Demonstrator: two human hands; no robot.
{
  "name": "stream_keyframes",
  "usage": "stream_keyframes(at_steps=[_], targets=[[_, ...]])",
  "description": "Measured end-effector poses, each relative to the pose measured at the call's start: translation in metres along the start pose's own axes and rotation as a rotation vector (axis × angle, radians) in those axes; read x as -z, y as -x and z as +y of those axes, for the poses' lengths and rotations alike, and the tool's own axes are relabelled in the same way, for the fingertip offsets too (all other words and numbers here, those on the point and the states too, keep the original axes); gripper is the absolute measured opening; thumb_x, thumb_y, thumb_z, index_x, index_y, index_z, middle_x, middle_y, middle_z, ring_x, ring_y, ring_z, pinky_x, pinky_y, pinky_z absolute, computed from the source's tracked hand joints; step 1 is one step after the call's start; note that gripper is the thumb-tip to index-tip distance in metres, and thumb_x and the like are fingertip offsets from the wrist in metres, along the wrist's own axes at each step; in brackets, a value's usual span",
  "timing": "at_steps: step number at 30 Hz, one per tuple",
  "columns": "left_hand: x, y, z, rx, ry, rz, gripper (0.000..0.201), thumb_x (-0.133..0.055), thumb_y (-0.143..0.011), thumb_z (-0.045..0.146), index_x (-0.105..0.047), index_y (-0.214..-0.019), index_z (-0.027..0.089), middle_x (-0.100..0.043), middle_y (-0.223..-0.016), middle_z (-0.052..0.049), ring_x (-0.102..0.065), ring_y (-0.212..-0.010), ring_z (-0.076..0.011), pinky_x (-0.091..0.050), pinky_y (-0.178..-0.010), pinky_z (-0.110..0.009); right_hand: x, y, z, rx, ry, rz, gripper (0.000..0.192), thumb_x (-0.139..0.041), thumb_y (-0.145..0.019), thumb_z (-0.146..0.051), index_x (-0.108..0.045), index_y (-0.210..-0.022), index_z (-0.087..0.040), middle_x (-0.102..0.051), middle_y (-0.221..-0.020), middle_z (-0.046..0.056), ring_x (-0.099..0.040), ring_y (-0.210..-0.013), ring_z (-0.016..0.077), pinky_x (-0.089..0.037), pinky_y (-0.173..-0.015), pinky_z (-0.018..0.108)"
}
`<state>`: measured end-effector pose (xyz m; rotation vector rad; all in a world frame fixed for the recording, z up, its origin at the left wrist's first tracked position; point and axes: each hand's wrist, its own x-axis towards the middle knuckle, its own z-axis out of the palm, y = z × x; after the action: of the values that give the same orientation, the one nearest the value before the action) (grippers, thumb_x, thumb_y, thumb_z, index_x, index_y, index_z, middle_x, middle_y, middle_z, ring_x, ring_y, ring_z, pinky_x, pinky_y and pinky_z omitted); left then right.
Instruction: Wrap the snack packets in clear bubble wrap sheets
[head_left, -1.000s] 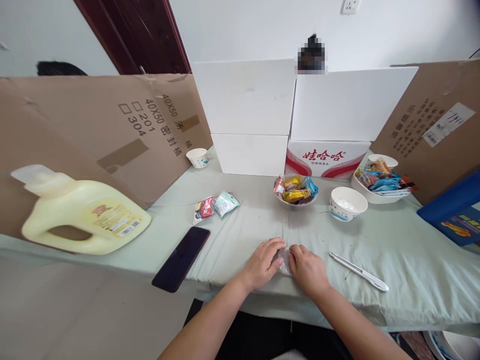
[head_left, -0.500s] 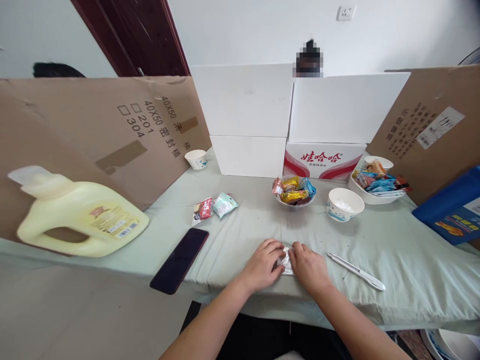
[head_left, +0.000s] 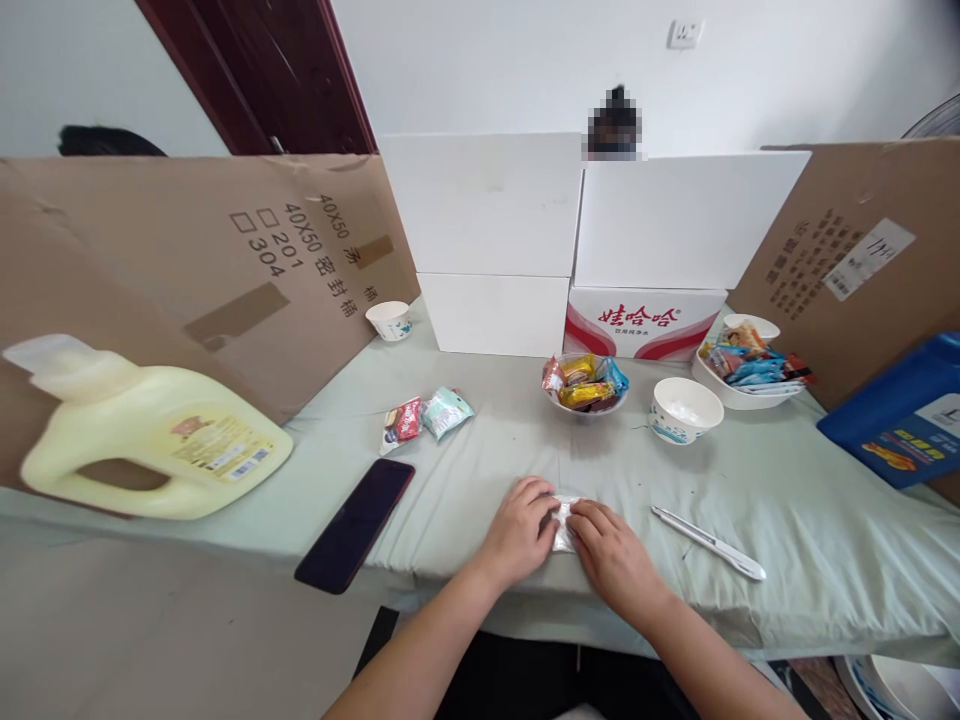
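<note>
Your left hand (head_left: 519, 535) and right hand (head_left: 615, 548) flank and touch a small shiny packet (head_left: 563, 524) near the worktop's (head_left: 450, 510) front edge, presumably steadying it flat; whether either grip is closed cannot be told.

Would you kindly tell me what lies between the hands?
In the head view, a shiny piece, perhaps a wrapper, lies there, touched by the left hand and right hand.

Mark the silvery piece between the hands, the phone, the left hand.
Silvery piece (head_left: 563, 538), head view: its exposed middle.
Phone (head_left: 356, 525), head view: middle of its dark upper face.
Left hand (head_left: 517, 532), head view: back of the hand.
</note>
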<state>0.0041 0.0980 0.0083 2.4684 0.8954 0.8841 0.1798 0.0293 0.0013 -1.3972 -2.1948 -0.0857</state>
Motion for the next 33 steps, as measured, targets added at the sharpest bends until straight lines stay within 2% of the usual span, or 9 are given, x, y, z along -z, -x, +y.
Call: stream_keyframes(at_steps=[5,11,14,16,19,20,24,27,33], targets=[[-0.005,0.003,-0.005,0.065,-0.096,0.151,0.021,-0.051,-0.081,0.006,-0.064,-0.091,0.018,-0.062,-0.102,-0.009,-0.054,-0.105,-0.0254,-0.049,-0.094,-0.047,0.005,0.01,-0.011,-0.026,0.034,-0.052,0.026,-0.048,-0.089,-0.007,-0.057,-0.111,-0.018,-0.061,-0.113,0.008,-0.055,-0.107,0.0227,-0.049,-0.093,0.039],[-0.006,0.005,-0.005,0.053,-0.137,0.139,0.021,-0.054,-0.08,0.009,-0.063,-0.095,0.018,-0.062,-0.104,-0.009,-0.054,-0.106,-0.0267,-0.049,-0.093,-0.048,0.031,0.022,-0.006,-0.02,0.002,-0.198,0.024,-0.048,-0.086,-0.005,-0.062,-0.098,-0.021,-0.063,-0.086,0.004,-0.054,-0.079,0.0191,-0.049,-0.07,0.031],[-0.007,0.006,-0.005,0.054,-0.151,0.13,0.022,-0.053,-0.081,0.01,-0.063,-0.099,0.018,-0.061,-0.105,-0.009,-0.054,-0.107,-0.0274,-0.05,-0.091,-0.048,0.062,0.005,0.039,-0.09,0.051,-0.072,0.028,-0.039,-0.091,-0.01,-0.063,-0.101,-0.02,-0.065,-0.091,0.007,-0.058,-0.086,0.019,-0.048,-0.076,0.03],[-0.007,0.006,-0.005,0.056,-0.16,0.122,0.022,-0.053,-0.082,0.011,-0.063,-0.1,0.018,-0.061,-0.106,-0.009,-0.054,-0.107,-0.0275,-0.05,-0.091,-0.048,0.089,-0.018,0.081,-0.247,0.183,0.029,0.027,-0.039,-0.095,-0.02,-0.065,-0.098,-0.02,-0.066,-0.096,0.009,-0.059,-0.093,0.0208,-0.047,-0.084,0.033],[-0.007,0.005,-0.004,0.055,-0.172,0.108,0.022,-0.053,-0.082,0.012,-0.062,-0.1,0.019,-0.061,-0.106,-0.009,-0.054,-0.106,-0.0272,-0.05,-0.09,-0.048,0.122,-0.06,0.142,-0.614,0.418,-0.168,0.033,-0.038,-0.094,-0.024,-0.063,-0.115,-0.019,-0.063,-0.117,0.012,-0.053,-0.114,0.0254,-0.042,-0.093,0.035],[-0.007,0.005,-0.004,0.055,-0.175,0.106,0.022,-0.053,-0.082,0.012,-0.062,-0.1,0.019,-0.061,-0.106,-0.009,-0.054,-0.106,-0.0271,-0.05,-0.09,-0.047,0.128,-0.073,0.159,-0.651,0.42,-0.233,0.032,-0.041,-0.093,-0.022,-0.064,-0.116,-0.018,-0.063,-0.116,0.013,-0.054,-0.113,0.0265,-0.043,-0.092,0.036],[-0.007,0.006,-0.003,0.061,-0.174,0.107,0.023,-0.052,-0.081,0.013,-0.062,-0.101,0.019,-0.061,-0.106,-0.009,-0.054,-0.106,-0.0268,-0.049,-0.091,-0.047,0.12,-0.11,0.205,-0.713,0.319,-0.519,0.021,-0.062,-0.085,-0.024,-0.068,-0.104,-0.018,-0.068,-0.1,0.007,-0.064,-0.09,0.0205,-0.05,-0.078,0.032],[-0.006,0.005,-0.002,0.072,-0.157,0.097,0.024,-0.053,-0.08,0.012,-0.062,-0.101,0.02,-0.06,-0.107,-0.009,-0.053,-0.107,-0.0277,-0.048,-0.092,-0.048,0.101,-0.119,0.218,-0.752,0.254,-0.681,0.029,-0.061,-0.09,-0.036,-0.061,-0.111,-0.016,-0.064,-0.108,0.005,-0.063,-0.09,0.0174,-0.054,-0.078,0.035],[-0.004,0.004,0.004,0.114,-0.14,0.054,0.025,-0.057,-0.078,0.011,-0.062,-0.101,0.019,-0.061,-0.106,-0.01,-0.052,-0.108,-0.0289,-0.048,-0.093,-0.05,0.094,-0.118,0.216,-0.702,0.235,-0.741,0.029,-0.047,-0.098,-0.034,-0.058,-0.117,-0.015,-0.059,-0.117,0.006,-0.061,-0.1,0.0181,-0.052,-0.085,0.038]])
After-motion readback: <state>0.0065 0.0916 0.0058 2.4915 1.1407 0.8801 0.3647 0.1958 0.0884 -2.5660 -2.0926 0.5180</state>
